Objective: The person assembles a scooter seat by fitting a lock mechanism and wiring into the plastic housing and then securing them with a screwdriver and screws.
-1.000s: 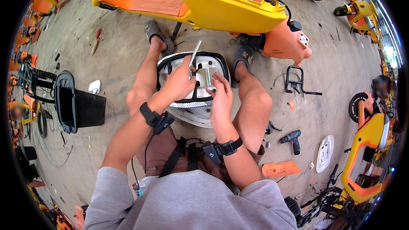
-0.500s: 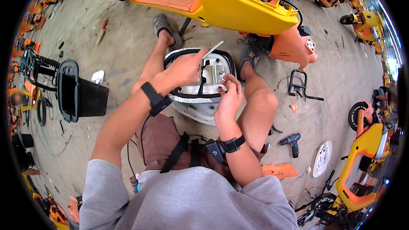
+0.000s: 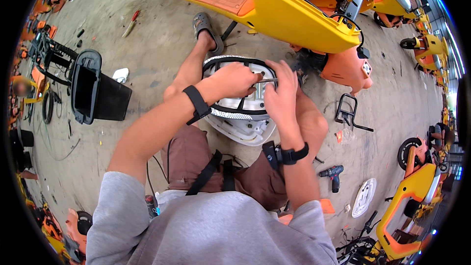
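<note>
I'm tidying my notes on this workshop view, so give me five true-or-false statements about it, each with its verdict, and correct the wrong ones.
1. The left hand holds a slim metal tool. True.
2. The right hand rests on the person's knee. False: it is over the white part, close to the tool's end.
3. The cordless drill lies on the floor to the person's left. False: it lies to the person's right.
4. The black bin is on the person's left. True.
5. A black strap is worn on the left wrist only. False: both wrists have one.
</note>
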